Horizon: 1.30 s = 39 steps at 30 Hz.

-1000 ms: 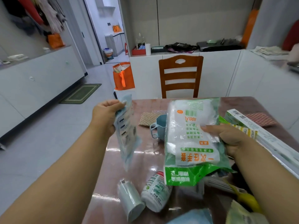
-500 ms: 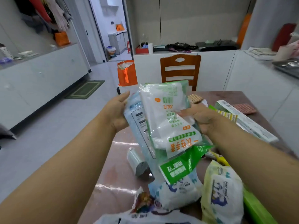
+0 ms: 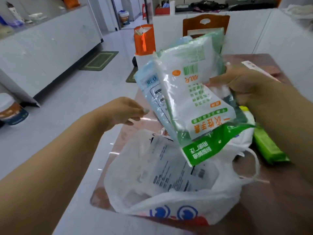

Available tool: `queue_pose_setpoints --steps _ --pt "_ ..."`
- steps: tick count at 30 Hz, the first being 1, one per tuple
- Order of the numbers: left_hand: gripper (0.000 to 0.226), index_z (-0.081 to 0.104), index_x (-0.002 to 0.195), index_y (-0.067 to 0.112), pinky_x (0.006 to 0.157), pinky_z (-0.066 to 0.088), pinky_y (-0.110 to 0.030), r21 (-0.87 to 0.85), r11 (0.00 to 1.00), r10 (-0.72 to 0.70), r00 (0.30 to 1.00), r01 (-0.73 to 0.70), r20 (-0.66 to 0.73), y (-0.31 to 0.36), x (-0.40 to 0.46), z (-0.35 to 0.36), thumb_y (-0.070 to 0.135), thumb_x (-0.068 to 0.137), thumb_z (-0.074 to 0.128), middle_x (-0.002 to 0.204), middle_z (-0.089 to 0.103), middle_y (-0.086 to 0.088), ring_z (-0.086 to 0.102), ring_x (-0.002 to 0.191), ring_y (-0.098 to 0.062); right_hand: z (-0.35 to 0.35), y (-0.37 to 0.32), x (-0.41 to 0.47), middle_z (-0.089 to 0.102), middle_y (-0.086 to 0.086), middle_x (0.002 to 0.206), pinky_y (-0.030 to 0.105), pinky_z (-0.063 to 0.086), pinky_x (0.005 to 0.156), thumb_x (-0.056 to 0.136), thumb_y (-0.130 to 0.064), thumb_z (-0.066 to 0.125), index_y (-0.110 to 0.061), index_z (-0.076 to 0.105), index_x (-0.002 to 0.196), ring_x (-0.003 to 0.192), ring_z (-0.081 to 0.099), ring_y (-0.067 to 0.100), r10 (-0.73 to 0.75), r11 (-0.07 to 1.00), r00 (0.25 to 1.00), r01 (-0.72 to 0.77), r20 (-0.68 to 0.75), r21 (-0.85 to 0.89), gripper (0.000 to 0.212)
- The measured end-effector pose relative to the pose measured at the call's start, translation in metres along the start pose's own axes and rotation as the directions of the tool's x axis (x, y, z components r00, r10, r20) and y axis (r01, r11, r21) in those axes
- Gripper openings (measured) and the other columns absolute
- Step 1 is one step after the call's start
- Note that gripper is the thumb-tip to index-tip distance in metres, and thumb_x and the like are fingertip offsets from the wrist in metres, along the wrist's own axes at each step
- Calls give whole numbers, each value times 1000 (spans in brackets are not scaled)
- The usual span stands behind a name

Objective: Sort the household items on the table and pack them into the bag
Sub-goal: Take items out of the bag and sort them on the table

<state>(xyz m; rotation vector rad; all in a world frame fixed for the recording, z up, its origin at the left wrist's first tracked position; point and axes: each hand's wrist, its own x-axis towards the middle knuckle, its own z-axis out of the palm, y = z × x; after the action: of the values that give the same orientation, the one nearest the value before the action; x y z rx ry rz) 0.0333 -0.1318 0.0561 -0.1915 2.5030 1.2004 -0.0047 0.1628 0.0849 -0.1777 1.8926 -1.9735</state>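
My right hand (image 3: 243, 82) grips two flat packets together: a green-and-white packet of disposable gloves (image 3: 199, 106) in front and a pale blue packet (image 3: 152, 95) behind it. They hang tilted above the mouth of a white plastic bag (image 3: 169, 184) that lies on the brown table (image 3: 128, 134). My left hand (image 3: 122, 111) hovers to the left of the packets, fingers loosely apart, holding nothing. A sheet or pack with printed text shows inside the bag.
A green box (image 3: 269, 148) and a long white box (image 3: 259, 70) lie on the table's right side. A wooden chair (image 3: 205, 22) stands at the far end. An orange bag (image 3: 144, 39) stands on the floor, with white cabinets on the left.
My left hand has let go of the pale blue packet, which now sits in my right hand with the glove packet. Both packets have moved nearer, over the white bag.
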Motion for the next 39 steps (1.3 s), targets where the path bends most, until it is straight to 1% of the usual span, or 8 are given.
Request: queue_pose_setpoints --steps 6,11,16,19,21,24,29,39 --pt "37 73 89 2 60 48 -22 243 965 -100 995 98 -3 -45 -18 20 33 73 81 83 67 -6 60 73 -20 25 54 -19 74 3 102 37 57 86 72 2 73 -15 64 107 92 72 17 3 981 1000 -4 -9 -195 40" --pt "32 72 75 -3 59 47 -26 16 995 -92 978 97 -189 -68 -20 22 28 85 71 68 61 -11 54 60 -22 30 88 -23 73 -1 95 21 57 67 75 2 76 -16 64 98 79 72 9 105 918 987 -51 118 -393 31" --pt "41 68 84 -11 59 53 -31 -303 952 -96 985 49 -145 -71 -27 21 29 91 64 74 62 -18 59 60 -25 52 94 -19 66 -9 93 29 51 80 74 -22 79 -28 57 98 91 64 17 307 444 930 50 204 -895 33" --pt "42 65 94 -15 70 53 -37 -373 928 -58 993 16 -101 -69 -29 22 27 94 59 85 63 -23 62 72 -29 86 120 -18 64 -6 112 39 53 88 69 -31 83 -28 54 118 103 62 20 382 375 886 111 263 -920 57" --pt "46 61 98 -19 78 49 -43 -376 926 -44 995 5 -95 -69 -31 22 27 95 58 89 62 -26 60 80 -32 101 125 -23 59 -7 121 37 49 90 68 -38 83 -28 45 133 110 58 19 227 377 947 131 228 -917 75" --pt "48 60 99 -21 81 49 -46 -394 919 -49 990 -6 -129 -72 -31 22 27 95 58 89 62 -26 59 81 -34 111 121 -40 57 -4 124 36 46 90 77 -43 75 -26 48 130 113 53 19 -102 255 980 194 173 -947 61" --pt "34 70 89 -6 87 52 -47 -419 908 -92 973 -6 -214 -79 -20 22 26 94 60 94 69 -25 65 83 -34 128 160 -62 53 -3 138 41 39 107 93 -42 51 -25 50 137 126 49 19 273 221 883 328 381 -919 47" --pt "37 66 83 -11 74 46 -38 -339 940 -136 953 39 -270 -77 -4 9 25 92 62 84 64 -22 60 77 -31 83 167 -12 47 1 146 45 37 109 97 -55 29 -24 45 141 131 45 22 223 146 887 380 405 -913 56"
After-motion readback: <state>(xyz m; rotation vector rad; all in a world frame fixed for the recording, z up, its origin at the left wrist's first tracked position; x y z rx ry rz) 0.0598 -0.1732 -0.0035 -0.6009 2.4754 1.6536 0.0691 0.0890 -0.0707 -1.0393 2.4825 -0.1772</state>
